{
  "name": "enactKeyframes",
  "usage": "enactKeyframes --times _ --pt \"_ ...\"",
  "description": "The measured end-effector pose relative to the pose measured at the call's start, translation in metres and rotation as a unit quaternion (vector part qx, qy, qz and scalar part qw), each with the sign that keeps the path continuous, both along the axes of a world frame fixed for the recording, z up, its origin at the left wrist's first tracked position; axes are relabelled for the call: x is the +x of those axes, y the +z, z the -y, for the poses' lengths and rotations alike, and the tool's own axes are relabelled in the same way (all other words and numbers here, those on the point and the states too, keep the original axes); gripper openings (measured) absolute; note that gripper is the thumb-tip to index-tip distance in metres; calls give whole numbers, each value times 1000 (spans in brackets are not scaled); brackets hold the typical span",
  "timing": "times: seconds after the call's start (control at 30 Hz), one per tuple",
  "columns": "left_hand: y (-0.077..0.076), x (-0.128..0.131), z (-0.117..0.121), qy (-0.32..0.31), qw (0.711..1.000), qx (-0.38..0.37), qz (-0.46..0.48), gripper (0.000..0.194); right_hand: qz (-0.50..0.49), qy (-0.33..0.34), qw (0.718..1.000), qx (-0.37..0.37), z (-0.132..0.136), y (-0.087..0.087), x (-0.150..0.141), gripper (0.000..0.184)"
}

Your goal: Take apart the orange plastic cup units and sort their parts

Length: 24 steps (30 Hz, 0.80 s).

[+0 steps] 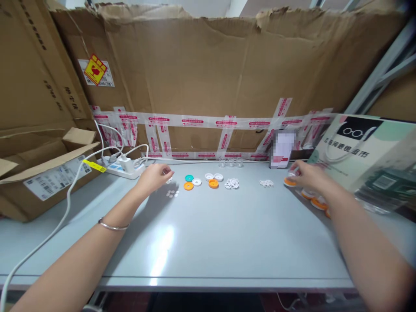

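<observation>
My left hand is at the left of the table, its fingertips pinched together over small white pieces; what they hold, if anything, is too small to make out. Just in front lie several small white discs. At the right, my right hand has its fingers closed on an orange-and-white round piece with a clear top, which is at table level. More orange-and-white round pieces stand in a line towards me, partly hidden by my right forearm.
Mid-table lie a teal ring, orange rings, white rings, a white ring pile, small white bits and clear cups. Behind stand a phone, power strip, paper bag and cardboard box.
</observation>
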<state>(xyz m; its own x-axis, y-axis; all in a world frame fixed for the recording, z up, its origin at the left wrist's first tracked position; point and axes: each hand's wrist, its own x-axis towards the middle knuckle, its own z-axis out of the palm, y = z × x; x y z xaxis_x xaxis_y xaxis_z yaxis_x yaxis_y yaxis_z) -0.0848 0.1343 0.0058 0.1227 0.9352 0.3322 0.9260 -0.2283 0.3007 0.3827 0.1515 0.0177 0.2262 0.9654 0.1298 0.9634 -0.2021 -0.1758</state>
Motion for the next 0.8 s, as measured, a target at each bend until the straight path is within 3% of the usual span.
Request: enactKeyframes --times 0.07,0.13,0.23,0.37,0.47,0.6,0.67,0.8 --pt "4 4 4 -16 999 29 5 24 -52 35 998 25 10 8 -23 28" --pt "7 12 11 -41 997 64 6 22 -165 110 980 27 23 14 -54 32" --pt "8 32 26 -111 988 103 13 21 -279 288 915 -35 40 12 -107 38" --pt "0 64 50 -249 963 14 102 31 -334 387 858 -48 56 -2 -156 38" --pt "-10 83 61 -298 933 -87 184 50 -380 422 822 -31 65 -9 -172 35" --pt "-20 98 63 -306 891 -179 283 45 -437 417 797 6 73 -11 -180 30" --pt "-22 103 62 -290 883 -193 315 36 -459 412 787 18 76 -12 -183 30" --pt "-24 108 63 -264 894 -170 321 29 -492 392 776 45 78 -16 -188 31"
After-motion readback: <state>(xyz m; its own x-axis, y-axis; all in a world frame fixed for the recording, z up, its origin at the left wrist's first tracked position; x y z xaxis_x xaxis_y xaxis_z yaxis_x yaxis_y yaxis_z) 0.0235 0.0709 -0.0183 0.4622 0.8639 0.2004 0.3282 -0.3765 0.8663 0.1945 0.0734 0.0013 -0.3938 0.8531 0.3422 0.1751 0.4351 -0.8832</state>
